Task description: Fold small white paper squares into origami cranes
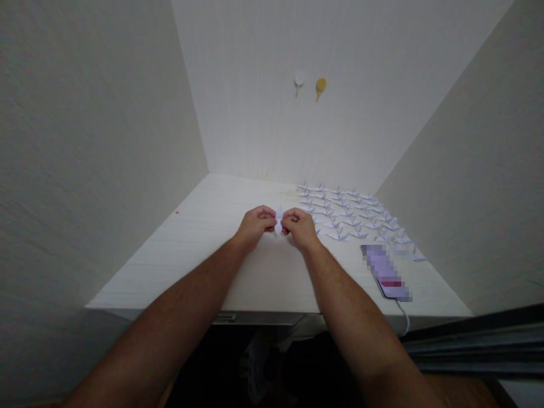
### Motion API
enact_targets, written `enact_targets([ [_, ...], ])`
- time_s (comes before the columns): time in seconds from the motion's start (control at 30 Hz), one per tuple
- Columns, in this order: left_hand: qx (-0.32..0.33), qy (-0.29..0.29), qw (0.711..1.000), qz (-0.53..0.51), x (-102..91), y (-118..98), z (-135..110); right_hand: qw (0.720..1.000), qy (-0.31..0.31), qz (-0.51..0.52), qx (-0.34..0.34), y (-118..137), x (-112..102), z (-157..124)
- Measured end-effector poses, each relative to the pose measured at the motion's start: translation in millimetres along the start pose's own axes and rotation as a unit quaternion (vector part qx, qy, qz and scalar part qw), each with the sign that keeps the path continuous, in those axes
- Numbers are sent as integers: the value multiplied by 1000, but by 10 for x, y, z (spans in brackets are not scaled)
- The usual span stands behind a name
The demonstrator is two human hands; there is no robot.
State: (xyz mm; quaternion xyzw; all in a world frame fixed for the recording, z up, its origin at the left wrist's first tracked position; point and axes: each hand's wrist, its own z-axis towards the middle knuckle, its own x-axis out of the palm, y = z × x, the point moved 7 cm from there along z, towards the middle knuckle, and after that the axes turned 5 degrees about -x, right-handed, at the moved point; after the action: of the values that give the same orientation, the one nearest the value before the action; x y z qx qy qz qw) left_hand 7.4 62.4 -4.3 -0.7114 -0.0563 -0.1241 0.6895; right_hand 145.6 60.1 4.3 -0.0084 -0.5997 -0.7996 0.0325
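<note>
Between my two hands, just above the white desk [170,260], is a small piece of folded white paper [279,215], narrow and pointed at its top and bottom. My left hand [257,222] pinches its left edge with thumb and fingers. On the other edge, my right hand [298,224] pinches it the same way. The fingertips partly cover the middle of the paper. Several rows of white paper cranes [339,233] stand on the desk to the right of my right hand.
A phone [385,272] with a blurred screen lies at the right, its white cable [406,320] hanging over the front edge. Walls enclose the desk at left, back and right. Two hooks, one white [299,80] and one yellow [321,86], are on the back wall. A small orange dot [177,212] marks the left side.
</note>
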Motion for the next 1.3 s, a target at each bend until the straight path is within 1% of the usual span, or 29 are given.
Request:
enact_targets([
  [0.23,-27,19,999,-23,32,24,-13,999,13,29,-21,-31,8,22],
  [0.37,-48,37,998,-36,46,41,-16,998,33,45,-26,-35,18,26],
  [0.47,-60,60,995,-44,52,62,-18,998,51,42,-16,-23,30,20],
  [0.57,-68,70,994,-50,47,77,-22,997,66,48,-1,-12,42,10],
  [0.73,-71,86,992,-57,67,58,-40,995,71,65,17,-5,53,-5],
  [1.17,-77,97,991,-49,96,35,-53,995,89,32,16,1,59,-23],
  [1.3,-53,72,996,-11,63,22,-45,996,89,17,15,6,62,-31],
])
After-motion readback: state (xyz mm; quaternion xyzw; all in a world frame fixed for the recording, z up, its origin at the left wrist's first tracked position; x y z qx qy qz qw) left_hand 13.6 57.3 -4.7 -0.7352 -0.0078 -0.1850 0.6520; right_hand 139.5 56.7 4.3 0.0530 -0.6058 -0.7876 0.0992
